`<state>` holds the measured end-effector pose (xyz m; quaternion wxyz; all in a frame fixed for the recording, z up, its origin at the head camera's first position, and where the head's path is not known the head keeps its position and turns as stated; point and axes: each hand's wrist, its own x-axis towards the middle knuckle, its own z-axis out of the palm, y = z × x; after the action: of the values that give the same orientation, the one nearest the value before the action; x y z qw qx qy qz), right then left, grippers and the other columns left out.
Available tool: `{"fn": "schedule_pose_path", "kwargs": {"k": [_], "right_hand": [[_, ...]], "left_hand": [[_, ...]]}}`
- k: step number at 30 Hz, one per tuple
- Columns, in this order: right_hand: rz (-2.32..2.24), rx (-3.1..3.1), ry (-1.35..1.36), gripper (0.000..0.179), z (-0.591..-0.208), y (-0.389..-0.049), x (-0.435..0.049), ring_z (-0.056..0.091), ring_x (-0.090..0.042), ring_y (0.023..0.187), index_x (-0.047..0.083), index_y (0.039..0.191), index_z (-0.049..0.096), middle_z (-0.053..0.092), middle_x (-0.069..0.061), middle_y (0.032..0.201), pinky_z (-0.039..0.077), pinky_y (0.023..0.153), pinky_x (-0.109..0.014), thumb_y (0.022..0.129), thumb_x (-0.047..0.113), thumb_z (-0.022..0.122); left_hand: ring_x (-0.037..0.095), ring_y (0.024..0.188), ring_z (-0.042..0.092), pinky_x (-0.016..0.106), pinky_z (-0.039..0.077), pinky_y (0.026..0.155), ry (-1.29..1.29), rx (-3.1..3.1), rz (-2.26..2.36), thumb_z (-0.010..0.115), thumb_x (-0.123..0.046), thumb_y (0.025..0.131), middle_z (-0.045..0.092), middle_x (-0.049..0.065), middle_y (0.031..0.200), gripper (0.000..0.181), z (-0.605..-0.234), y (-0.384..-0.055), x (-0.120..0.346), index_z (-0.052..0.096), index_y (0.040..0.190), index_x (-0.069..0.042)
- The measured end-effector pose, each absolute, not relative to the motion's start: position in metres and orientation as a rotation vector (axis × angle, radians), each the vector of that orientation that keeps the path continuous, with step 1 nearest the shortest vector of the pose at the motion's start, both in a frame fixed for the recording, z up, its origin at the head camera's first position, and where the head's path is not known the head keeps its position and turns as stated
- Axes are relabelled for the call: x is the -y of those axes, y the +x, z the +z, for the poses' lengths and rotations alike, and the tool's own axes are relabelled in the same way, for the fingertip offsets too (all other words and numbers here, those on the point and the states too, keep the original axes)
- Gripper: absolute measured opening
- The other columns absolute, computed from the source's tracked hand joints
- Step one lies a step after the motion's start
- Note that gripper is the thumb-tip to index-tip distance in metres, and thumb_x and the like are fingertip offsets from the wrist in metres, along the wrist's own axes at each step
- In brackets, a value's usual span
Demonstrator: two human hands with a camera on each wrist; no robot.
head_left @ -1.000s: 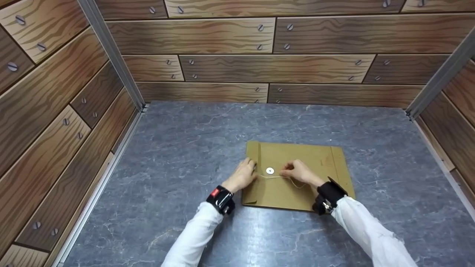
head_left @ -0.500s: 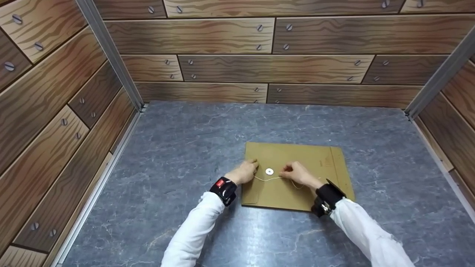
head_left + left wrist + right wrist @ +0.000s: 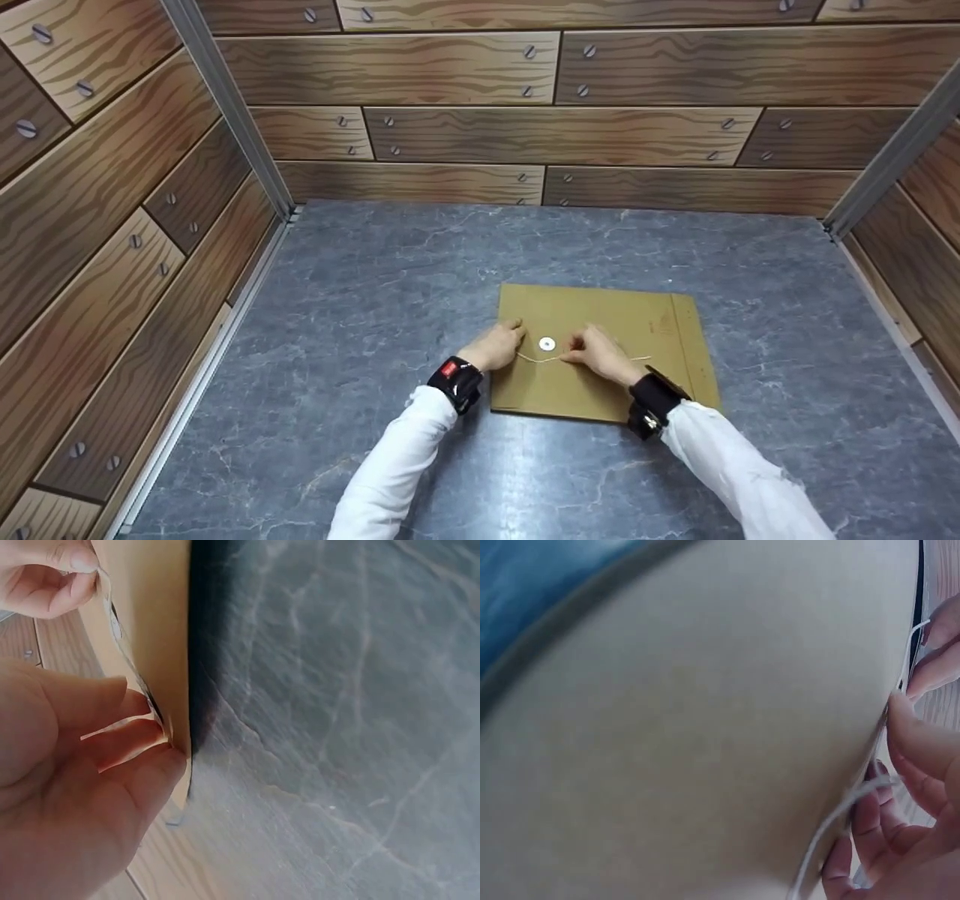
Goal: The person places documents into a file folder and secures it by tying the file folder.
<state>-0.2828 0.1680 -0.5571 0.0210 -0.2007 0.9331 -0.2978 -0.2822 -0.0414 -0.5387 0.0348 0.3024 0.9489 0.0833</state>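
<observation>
A brown paper envelope (image 3: 589, 394) lies flat on the grey floor, with a white round button (image 3: 547, 344) near its left side. My left hand (image 3: 495, 346) rests its fingertips on the envelope's left part; in the left wrist view its fingers reach the envelope's edge (image 3: 169, 675), fairly straight. To the right of the button, my right hand (image 3: 600, 354) pinches a thin pale string (image 3: 538, 361) between thumb and forefinger. That string sags between both hands, and its loose end shows beyond the right wrist. The right wrist view has the string's tail (image 3: 825, 829) curving over the envelope.
Grey marbled surface (image 3: 375, 300) surrounds the envelope. Wood-patterned walls (image 3: 450, 71) stand at the back and both sides, with metal corner posts (image 3: 232, 105) between them.
The envelope's left flap, raised a second ago, now lies flat. My left hand has shifted slightly right onto it. The right hand has slid a little left, and the string's loose end trails farther right.
</observation>
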Motion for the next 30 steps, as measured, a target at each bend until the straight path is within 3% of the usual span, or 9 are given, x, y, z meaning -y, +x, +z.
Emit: {"fn": "schedule_pose_path", "kwargs": {"k": [10, 19, 30], "right_hand": [[-1.057, -2.84, -0.49, 0.013, -0.552, -0.283, -0.177, 0.044, -0.011, 0.049, 0.002, 0.07, 0.059, 0.05, 0.002, 0.06, 0.036, 0.049, -0.025, 0.079, 0.006, 0.067], [-0.962, -2.752, -0.383, 0.012, -0.542, -0.278, -0.175, 0.045, -0.009, 0.037, 0.003, 0.065, 0.06, 0.054, -0.001, 0.053, 0.037, 0.037, -0.022, 0.076, 0.004, 0.067], [-0.891, -2.792, -0.267, 0.014, -0.536, -0.285, -0.169, 0.046, -0.012, 0.045, 0.003, 0.057, 0.058, 0.05, 0.001, 0.052, 0.037, 0.043, -0.023, 0.069, 0.002, 0.066]], "left_hand": [[0.03, 0.114, 0.045, 0.032, 0.034, 0.094, 0.893, -2.907, 0.277, 0.044, -0.006, 0.092, 0.044, 0.018, 0.129, 0.023, -0.543, -0.284, 0.041, 0.056, 0.111, 0.0], [0.03, 0.108, 0.05, 0.033, 0.039, 0.09, 0.901, -2.915, 0.301, 0.05, -0.009, 0.091, 0.046, 0.019, 0.127, 0.015, -0.543, -0.283, 0.041, 0.055, 0.101, 0.0], [0.03, 0.119, 0.04, 0.033, 0.031, 0.097, 0.896, -2.898, 0.32, 0.048, -0.009, 0.092, 0.041, 0.021, 0.131, 0.021, -0.548, -0.283, 0.042, 0.055, 0.109, 0.001]]}}
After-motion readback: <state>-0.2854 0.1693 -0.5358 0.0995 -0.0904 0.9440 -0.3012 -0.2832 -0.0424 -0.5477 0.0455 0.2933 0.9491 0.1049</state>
